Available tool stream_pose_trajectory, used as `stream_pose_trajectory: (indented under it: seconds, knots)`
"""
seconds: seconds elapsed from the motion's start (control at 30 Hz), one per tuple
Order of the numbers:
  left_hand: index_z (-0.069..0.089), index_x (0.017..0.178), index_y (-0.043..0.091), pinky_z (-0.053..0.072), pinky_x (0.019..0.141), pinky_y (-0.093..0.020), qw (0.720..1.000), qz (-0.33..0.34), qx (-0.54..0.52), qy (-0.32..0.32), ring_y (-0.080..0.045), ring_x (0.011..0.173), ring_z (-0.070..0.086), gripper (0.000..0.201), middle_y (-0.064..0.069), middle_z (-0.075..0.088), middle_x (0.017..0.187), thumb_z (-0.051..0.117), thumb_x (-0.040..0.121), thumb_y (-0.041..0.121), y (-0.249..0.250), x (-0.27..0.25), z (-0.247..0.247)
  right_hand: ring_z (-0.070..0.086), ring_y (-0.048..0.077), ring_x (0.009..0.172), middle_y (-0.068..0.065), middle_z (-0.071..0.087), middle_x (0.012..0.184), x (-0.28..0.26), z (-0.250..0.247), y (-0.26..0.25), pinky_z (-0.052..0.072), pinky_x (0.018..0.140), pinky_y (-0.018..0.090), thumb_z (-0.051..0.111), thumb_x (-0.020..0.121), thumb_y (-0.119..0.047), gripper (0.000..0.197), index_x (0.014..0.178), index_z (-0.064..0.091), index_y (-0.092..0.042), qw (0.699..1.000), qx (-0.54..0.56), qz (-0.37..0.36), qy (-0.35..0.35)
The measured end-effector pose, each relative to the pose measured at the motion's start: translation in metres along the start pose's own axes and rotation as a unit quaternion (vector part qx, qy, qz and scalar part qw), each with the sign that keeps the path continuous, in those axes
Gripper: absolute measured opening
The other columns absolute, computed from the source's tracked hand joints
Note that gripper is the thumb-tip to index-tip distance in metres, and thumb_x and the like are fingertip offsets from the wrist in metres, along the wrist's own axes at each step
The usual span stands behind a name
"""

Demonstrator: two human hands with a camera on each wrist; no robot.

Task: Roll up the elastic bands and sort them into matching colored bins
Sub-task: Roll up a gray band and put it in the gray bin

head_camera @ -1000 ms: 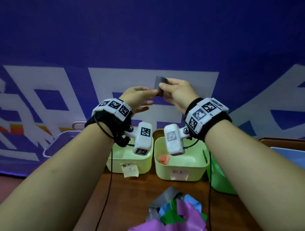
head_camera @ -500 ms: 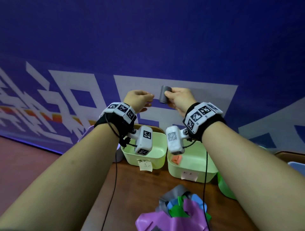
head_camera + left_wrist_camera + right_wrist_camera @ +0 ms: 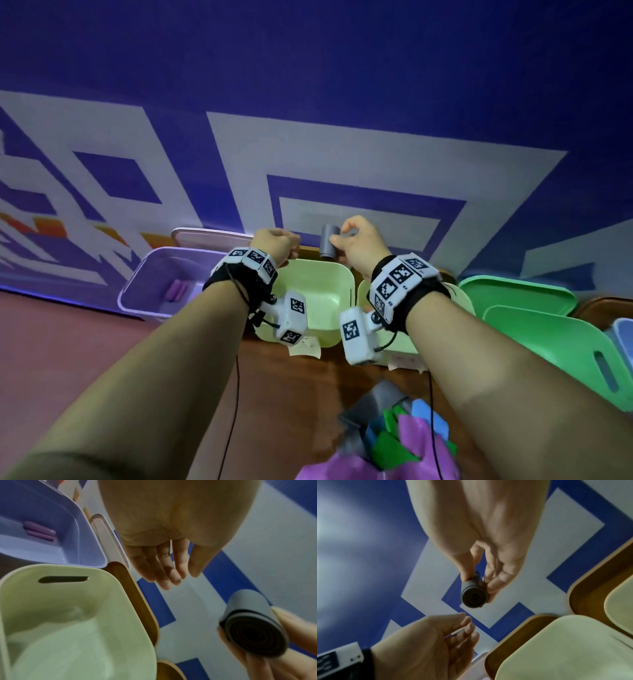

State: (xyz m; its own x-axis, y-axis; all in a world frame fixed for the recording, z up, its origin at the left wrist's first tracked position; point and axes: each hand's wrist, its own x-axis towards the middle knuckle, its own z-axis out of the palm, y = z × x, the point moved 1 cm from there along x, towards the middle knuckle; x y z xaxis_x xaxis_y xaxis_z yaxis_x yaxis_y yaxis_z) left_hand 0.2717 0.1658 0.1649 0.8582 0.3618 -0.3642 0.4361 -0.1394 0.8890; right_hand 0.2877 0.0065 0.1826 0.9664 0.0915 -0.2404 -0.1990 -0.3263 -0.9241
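Observation:
A tightly rolled grey band (image 3: 328, 241) is pinched between the thumb and fingers of my right hand (image 3: 339, 240), held in the air above the far edge of the yellow-green bins. The right wrist view shows the roll's spiral end (image 3: 474, 595) below my fingertips. My left hand (image 3: 279, 243) hovers a short way left of the roll, fingers relaxed and empty (image 3: 169, 574). From the left wrist view the roll (image 3: 254, 632) sits at lower right. A pile of loose bands (image 3: 394, 438), grey, blue, green and purple, lies on the table near me.
Bins line the wall: a purple bin (image 3: 137, 291) holding a purple roll (image 3: 176, 290), two yellow-green bins (image 3: 346, 274), a green bin (image 3: 548, 346) with its lid (image 3: 513, 291) behind, and a blue one (image 3: 625, 330) at the right edge. Paper labels hang on the yellow-green bins.
My left hand has let go of the grey band and drawn away to the left. The right hand now holds the finished roll alone. More of the bins has come into view.

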Motion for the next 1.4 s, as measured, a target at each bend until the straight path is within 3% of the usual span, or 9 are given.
stream_pose_trajectory:
  seconds: [0.13,0.27,0.33,0.57,0.9,1.03,1.17,1.3,1.4]
  knots:
    - [0.065,0.08,0.01,0.046,0.059,-0.024,1.0,0.004,0.028,0.006,-0.011,0.056,0.058,0.012,-0.004,0.062,0.065,0.062,0.09,0.015,-0.017,0.034,-0.024,0.056,0.019,0.072,0.004,0.054,0.084,0.025,0.038,0.009,0.055,0.056,0.03,0.06,0.091,-0.006,0.024,0.074,0.052,-0.021,1.0,0.007,-0.022,-0.019]
    - [0.062,0.067,0.011,0.046,0.06,-0.026,0.999,-0.013,0.015,0.031,-0.005,0.039,0.053,0.021,-0.001,0.06,0.05,0.062,0.088,0.009,-0.037,0.071,-0.049,0.058,0.016,0.069,0.0,0.058,0.08,0.047,0.08,0.022,0.052,0.048,0.022,0.062,0.089,-0.005,0.023,0.074,0.06,-0.021,0.999,0.026,-0.017,-0.044]
    - [0.062,0.066,0.012,0.046,0.05,-0.016,0.999,-0.018,0.013,0.04,-0.004,0.039,0.053,0.023,-0.002,0.06,0.054,0.06,0.088,0.007,-0.05,0.086,-0.057,0.056,0.015,0.062,-0.001,0.056,0.075,0.058,0.099,0.033,0.05,0.045,0.018,0.062,0.089,-0.002,0.025,0.071,0.06,-0.02,0.998,0.019,-0.002,-0.059]
    - [0.058,0.068,0.013,0.04,0.039,-0.012,0.999,-0.023,-0.021,0.024,-0.013,0.054,0.052,0.025,-0.005,0.06,0.065,0.058,0.092,0.01,-0.076,0.119,-0.068,0.057,0.025,0.081,0.003,0.053,0.091,0.087,0.135,0.067,0.057,0.063,0.035,0.057,0.093,-0.004,0.025,0.075,0.047,-0.019,0.991,-0.066,0.084,-0.081]
    - [0.058,0.069,0.011,0.041,0.044,-0.014,0.998,-0.026,-0.048,0.007,-0.01,0.05,0.051,0.025,-0.006,0.059,0.065,0.054,0.093,0.007,-0.096,0.143,-0.082,0.062,0.032,0.099,0.009,0.056,0.104,0.103,0.172,0.078,0.058,0.064,0.03,0.059,0.092,-0.003,0.021,0.077,0.058,-0.018,0.975,-0.105,0.117,-0.158]
    - [0.058,0.07,0.009,0.041,0.045,-0.015,0.998,-0.022,-0.057,0.002,-0.012,0.052,0.051,0.023,-0.006,0.058,0.063,0.056,0.093,0.008,-0.099,0.148,-0.085,0.062,0.033,0.093,0.015,0.059,0.102,0.107,0.174,0.086,0.055,0.067,0.032,0.056,0.092,0.0,0.015,0.096,0.066,-0.01,0.95,-0.145,0.205,-0.184]
    - [0.058,0.068,0.012,0.042,0.046,-0.015,0.998,-0.027,-0.054,0.002,-0.006,0.045,0.051,0.025,-0.005,0.059,0.062,0.055,0.093,0.007,-0.104,0.154,-0.082,0.059,0.023,0.067,0.012,0.061,0.09,0.112,0.174,0.093,0.052,0.042,0.019,0.052,0.094,0.003,0.027,0.116,0.066,-0.004,0.924,-0.176,0.272,-0.202]
    - [0.06,0.069,0.013,0.043,0.051,-0.019,0.998,-0.033,-0.049,-0.009,-0.005,0.044,0.052,0.024,-0.004,0.06,0.061,0.055,0.092,0.006,-0.115,0.158,-0.082,0.058,0.026,0.088,0.006,0.057,0.08,0.123,0.182,0.097,0.055,0.075,0.031,0.043,0.094,0.009,0.034,0.116,0.065,-0.006,0.909,-0.185,0.297,-0.225]
    - [0.06,0.07,0.013,0.044,0.051,-0.018,0.998,-0.036,-0.04,-0.015,-0.005,0.046,0.054,0.023,-0.003,0.062,0.063,0.056,0.092,0.007,-0.118,0.161,-0.084,0.059,0.025,0.077,0.015,0.065,0.093,0.128,0.189,0.097,0.052,0.063,0.031,0.042,0.087,0.011,0.041,0.116,0.063,-0.008,0.893,-0.211,0.312,-0.246]
